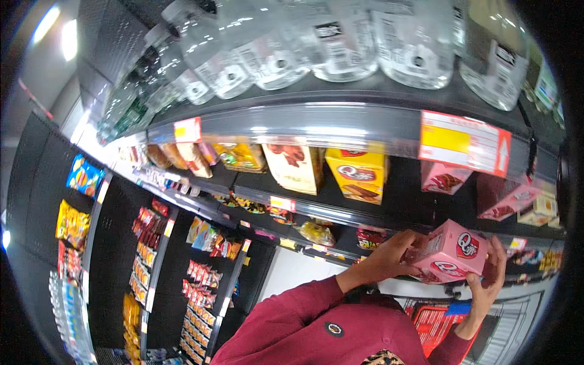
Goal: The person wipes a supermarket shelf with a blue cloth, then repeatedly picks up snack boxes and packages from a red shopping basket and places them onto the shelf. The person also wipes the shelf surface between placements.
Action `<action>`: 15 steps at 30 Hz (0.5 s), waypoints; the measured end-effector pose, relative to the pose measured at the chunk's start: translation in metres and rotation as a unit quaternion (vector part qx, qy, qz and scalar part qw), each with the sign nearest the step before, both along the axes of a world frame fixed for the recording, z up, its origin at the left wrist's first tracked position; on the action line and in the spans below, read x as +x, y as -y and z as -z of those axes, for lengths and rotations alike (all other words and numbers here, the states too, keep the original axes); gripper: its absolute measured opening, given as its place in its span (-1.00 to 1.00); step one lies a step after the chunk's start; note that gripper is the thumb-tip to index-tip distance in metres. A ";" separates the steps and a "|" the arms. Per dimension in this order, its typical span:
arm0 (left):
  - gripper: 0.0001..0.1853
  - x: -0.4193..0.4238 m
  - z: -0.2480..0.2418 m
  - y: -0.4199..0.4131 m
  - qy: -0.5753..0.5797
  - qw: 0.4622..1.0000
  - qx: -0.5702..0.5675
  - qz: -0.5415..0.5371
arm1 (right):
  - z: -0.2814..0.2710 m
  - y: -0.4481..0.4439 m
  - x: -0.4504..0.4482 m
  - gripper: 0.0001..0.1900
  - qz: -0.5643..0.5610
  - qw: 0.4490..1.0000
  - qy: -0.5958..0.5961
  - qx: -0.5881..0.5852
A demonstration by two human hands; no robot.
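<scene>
Between my two hands is a pink snack box (pixel 449 253), tilted, with its printed faces toward me. My left hand (pixel 388 258) grips the box at its left end. On the right end, my right hand (pixel 488 269) has its thumb at the lower edge and its fingers behind. Beyond the box, on the black shelf, a pink box (pixel 445 177) stands partly behind a price sign, and another pink box (pixel 506 200) sits farther right. Left of these stands a yellow snack box (pixel 356 175), beside a cream package (pixel 292 166).
Large clear bottles (pixel 342 50) line the upper shelf, above a price sign (pixel 464 141) that juts from the shelf edge. Lower shelves hold bagged snacks (pixel 317 232). A red shopping basket (pixel 429 324) is below my right forearm. More snack racks (pixel 198 310) stand at left.
</scene>
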State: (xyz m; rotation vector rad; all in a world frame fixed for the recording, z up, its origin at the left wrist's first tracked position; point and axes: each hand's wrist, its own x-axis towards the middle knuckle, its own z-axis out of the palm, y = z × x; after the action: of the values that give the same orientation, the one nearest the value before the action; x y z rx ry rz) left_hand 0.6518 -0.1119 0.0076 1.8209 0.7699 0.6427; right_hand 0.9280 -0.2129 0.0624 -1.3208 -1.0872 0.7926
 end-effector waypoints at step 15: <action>-0.21 -0.024 -0.005 0.000 0.004 0.995 0.060 -0.084 | 0.091 -0.005 -0.024 -0.20 -0.039 0.996 -0.062 -0.057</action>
State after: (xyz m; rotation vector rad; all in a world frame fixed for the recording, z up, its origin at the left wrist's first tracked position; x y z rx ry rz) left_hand 0.6276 -0.1120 0.0129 1.8738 0.9031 0.8197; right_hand 0.9038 -0.2081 -0.0289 -1.3120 -1.0121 0.9938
